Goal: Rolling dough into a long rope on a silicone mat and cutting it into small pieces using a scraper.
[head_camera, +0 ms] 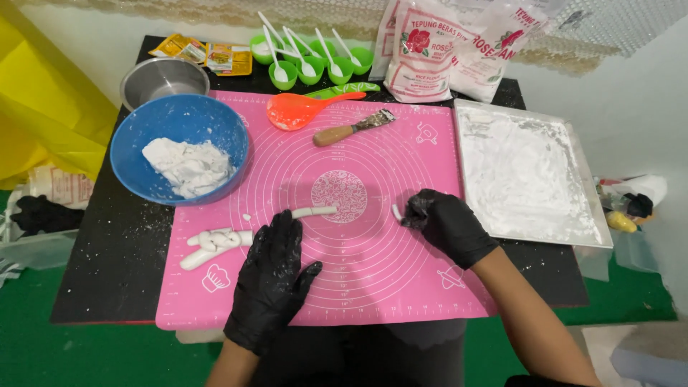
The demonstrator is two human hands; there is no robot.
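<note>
Fingers of left hand [271, 276] released, spread flat on pink mat [373, 287], tips on thin dough rope [313, 212] lying left of mat's centre. Right hand [446, 223] curled, pinching small dough piece [395, 212] at mat's right. Near left: twisted dough ropes [211, 244]; far left: blue bowl [129, 154] of dough; right: floured tray [530, 175].

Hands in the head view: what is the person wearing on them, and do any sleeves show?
Both the left hand and the right hand wear thin black disposable gloves that end at the wrist, snug and slightly glossy. White flour dusts the fingers and backs of both gloves. No sleeves show: the forearms are bare below the cuffs. No watch, rings or markings are visible.
</note>
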